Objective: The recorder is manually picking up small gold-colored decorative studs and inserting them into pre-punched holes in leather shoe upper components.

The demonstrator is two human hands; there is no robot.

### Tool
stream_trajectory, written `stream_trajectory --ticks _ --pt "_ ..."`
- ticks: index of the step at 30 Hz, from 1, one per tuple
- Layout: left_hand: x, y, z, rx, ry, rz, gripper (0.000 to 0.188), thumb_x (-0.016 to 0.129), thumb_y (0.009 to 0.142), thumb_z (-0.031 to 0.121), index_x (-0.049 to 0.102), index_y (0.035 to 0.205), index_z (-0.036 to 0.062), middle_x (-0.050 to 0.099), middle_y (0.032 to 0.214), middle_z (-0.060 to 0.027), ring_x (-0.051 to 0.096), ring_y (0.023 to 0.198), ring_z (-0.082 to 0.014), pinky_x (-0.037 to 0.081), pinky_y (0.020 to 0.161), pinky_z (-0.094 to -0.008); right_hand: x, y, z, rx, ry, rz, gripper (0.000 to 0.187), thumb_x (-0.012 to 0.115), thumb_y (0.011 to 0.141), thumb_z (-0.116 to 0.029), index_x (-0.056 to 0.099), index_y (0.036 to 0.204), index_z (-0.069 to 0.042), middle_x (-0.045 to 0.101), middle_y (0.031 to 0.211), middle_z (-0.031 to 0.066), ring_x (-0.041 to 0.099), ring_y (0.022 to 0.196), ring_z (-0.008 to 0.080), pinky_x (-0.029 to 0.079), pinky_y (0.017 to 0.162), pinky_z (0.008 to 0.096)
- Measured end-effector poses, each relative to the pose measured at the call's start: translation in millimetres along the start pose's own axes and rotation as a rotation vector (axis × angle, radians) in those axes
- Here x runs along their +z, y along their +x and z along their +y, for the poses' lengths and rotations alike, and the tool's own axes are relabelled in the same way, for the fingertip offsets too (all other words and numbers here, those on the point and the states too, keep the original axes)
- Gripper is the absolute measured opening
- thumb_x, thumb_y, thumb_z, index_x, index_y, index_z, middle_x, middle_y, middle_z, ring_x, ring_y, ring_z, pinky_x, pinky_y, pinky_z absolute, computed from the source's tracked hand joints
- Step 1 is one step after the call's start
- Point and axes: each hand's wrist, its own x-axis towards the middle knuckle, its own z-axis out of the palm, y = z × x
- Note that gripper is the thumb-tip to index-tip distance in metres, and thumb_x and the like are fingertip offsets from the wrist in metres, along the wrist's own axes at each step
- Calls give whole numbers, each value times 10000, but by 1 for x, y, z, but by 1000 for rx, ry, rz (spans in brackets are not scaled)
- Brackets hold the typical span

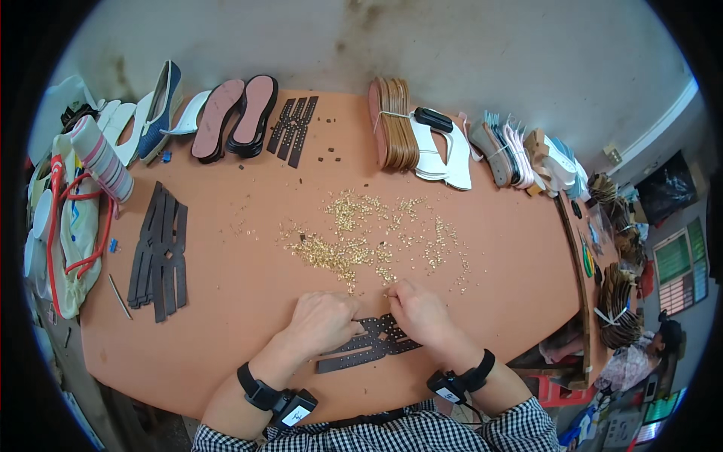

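Observation:
In front of me on the table (248, 301) lies a dark, X-shaped slotted shoe upper piece (361, 354), dotted with small gold studs. My left hand (324, 320) is closed with its fingertips at the piece's upper left arm, covering part of it. Over the upper right arm, my right hand (418, 310) is closed, thumb and forefinger pinched together. Whatever sits between the fingers of either hand is too small or hidden to tell. Just beyond my hands spreads a loose heap of tiny gold studs (335, 256).
Plain dark upper pieces (160, 260) are stacked at left, beside a metal rod (120, 296). Along the back stand pink-topped soles (252, 113), a studded upper piece (294, 132), a bound sole bundle (395, 124) and white cut-outs (429, 162). A cloth bag (79, 248) sits far left.

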Motion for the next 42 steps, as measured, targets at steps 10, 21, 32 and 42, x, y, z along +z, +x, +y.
stream_trajectory --ticks 10,21,32,42 --pt "4 2 -1 9 24 -3 231 703 747 290 681 805 68 685 817 -131 666 816 -301 512 708 -421 2 -1 1 -63 -210 -33 128 547 882 -142 541 951 -34 615 872 168 626 711 383 509 620 471" --pt "0 0 1 -20 6 -21 241 705 743 292 678 815 64 684 827 -133 658 837 -322 504 713 -439 -4 3 9 7 -55 -53 139 532 835 -83 518 924 22 614 892 237 631 791 411 522 693 477" --pt "6 3 -3 3 -1 26 255 740 706 329 647 745 94 660 759 -87 639 750 -291 471 630 -411 -30 -38 98 255 -139 90 160 564 827 -100 549 967 -25 649 788 221 631 738 410 514 688 492" --pt "2 2 0 -12 17 23 252 741 709 330 639 716 101 648 732 -70 636 725 -284 470 604 -406 -47 -28 106 95 -62 356 174 552 812 -4 619 972 -20 618 860 175 619 742 334 514 660 376"
